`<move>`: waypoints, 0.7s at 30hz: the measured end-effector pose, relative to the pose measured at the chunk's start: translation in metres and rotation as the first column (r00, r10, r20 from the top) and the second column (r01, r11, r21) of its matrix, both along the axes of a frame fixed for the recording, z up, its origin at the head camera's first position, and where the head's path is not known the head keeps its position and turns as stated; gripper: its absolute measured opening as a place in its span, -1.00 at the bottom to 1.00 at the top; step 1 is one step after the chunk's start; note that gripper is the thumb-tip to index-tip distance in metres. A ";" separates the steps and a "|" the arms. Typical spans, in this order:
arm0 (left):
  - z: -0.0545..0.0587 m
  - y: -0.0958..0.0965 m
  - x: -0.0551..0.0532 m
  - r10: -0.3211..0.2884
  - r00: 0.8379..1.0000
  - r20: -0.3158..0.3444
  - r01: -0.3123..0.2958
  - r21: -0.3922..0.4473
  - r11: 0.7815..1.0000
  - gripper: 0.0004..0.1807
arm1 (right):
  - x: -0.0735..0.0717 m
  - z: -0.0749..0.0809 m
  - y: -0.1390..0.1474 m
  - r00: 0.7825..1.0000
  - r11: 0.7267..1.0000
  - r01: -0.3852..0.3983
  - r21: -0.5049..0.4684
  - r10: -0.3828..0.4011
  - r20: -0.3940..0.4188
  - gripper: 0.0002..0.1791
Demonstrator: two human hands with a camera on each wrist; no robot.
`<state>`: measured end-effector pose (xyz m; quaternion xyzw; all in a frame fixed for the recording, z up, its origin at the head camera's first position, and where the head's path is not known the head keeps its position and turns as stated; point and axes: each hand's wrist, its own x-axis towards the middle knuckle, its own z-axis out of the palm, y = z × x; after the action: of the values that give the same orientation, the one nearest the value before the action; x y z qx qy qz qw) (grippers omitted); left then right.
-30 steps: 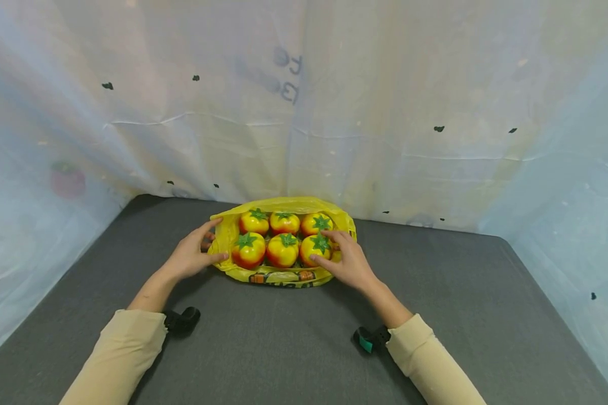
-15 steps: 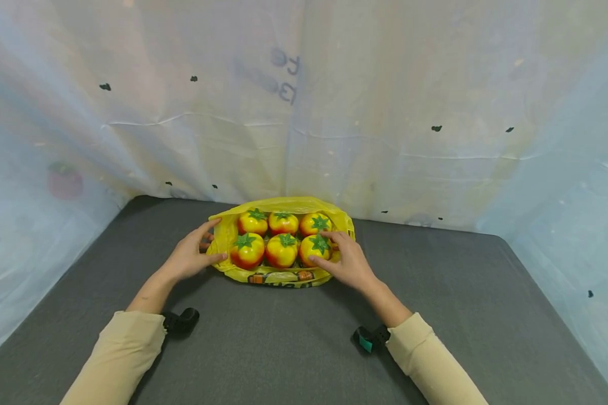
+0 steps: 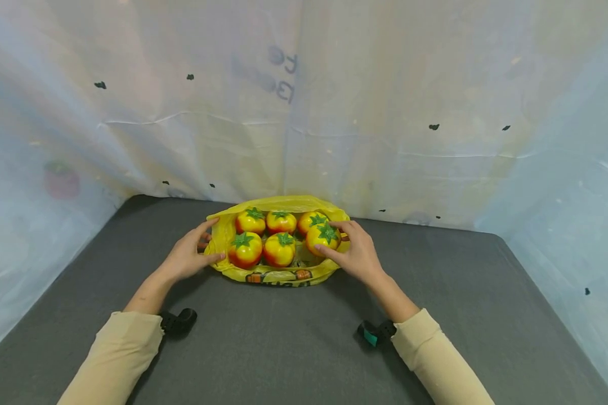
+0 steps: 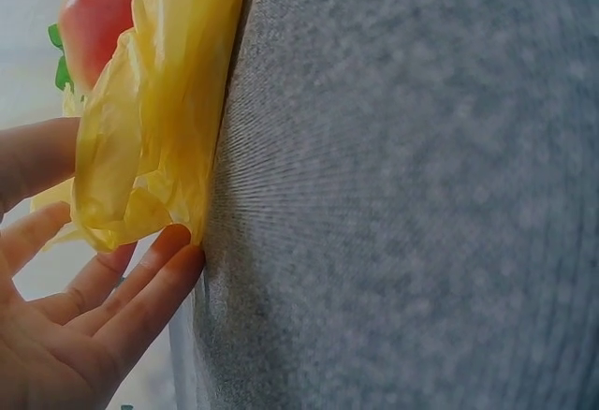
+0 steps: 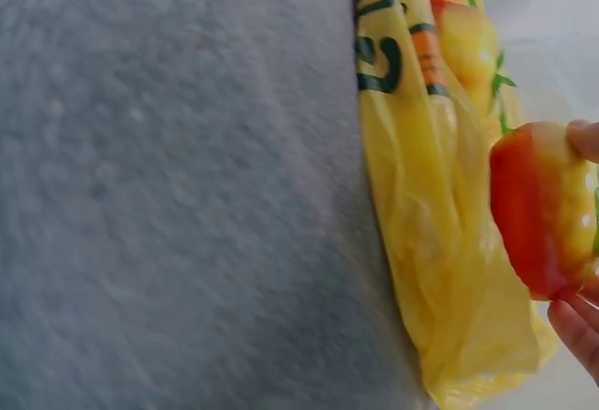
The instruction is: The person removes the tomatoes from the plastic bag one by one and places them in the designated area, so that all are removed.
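In the head view a yellow plastic bag point(image 3: 278, 277) lies with its mouth spread wide on the table. Shiny yellow-and-red tomatoes point(image 3: 280, 250) with green star-shaped tops sit inside it in two rows. My right hand point(image 3: 357, 253) pinches one tomato point(image 3: 324, 239) between thumb and fingers, at the bag's right end. This tomato point(image 5: 533, 209) is raised above the bag's edge in the right wrist view. At the left end, my left hand point(image 3: 190, 253) touches the bag point(image 4: 178, 101) with spread, fairly straight fingers, thumb towards the front.
The dark grey table point(image 3: 278, 349) stretches in front of the bag and to both sides. Pale plastic sheeting point(image 3: 334, 112) rises close behind the bag and along both sides. Black wrist straps point(image 3: 179, 322) stick out below the hands.
The right hand has lifted the front right tomato up and to the right, and bare bag shows where it sat. The left hand has stayed at the bag's left end.
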<state>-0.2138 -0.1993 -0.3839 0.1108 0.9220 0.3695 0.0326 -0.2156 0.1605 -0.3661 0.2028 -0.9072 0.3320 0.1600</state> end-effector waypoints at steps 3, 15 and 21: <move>0.001 0.001 0.000 0.003 1.000 -0.003 -0.003 -0.003 1.000 -0.09 | -0.001 0.005 0.004 1.000 1.000 0.017 -0.011 -0.017 -0.012 -0.41; 0.002 0.003 0.002 -0.019 0.999 -0.039 0.018 -0.017 1.000 -0.08 | -0.009 0.020 0.029 0.997 0.997 0.070 0.034 -0.069 -0.033 -0.40; 0.001 0.002 0.003 -0.038 0.997 -0.069 0.035 -0.042 0.998 -0.09 | -0.013 0.023 0.043 0.993 0.993 0.109 0.036 -0.107 -0.046 -0.39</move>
<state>-0.2110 -0.1971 -0.3829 0.1400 0.9278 0.3457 0.0094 -0.2283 0.2030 -0.3426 0.1637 -0.9194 0.3008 0.1936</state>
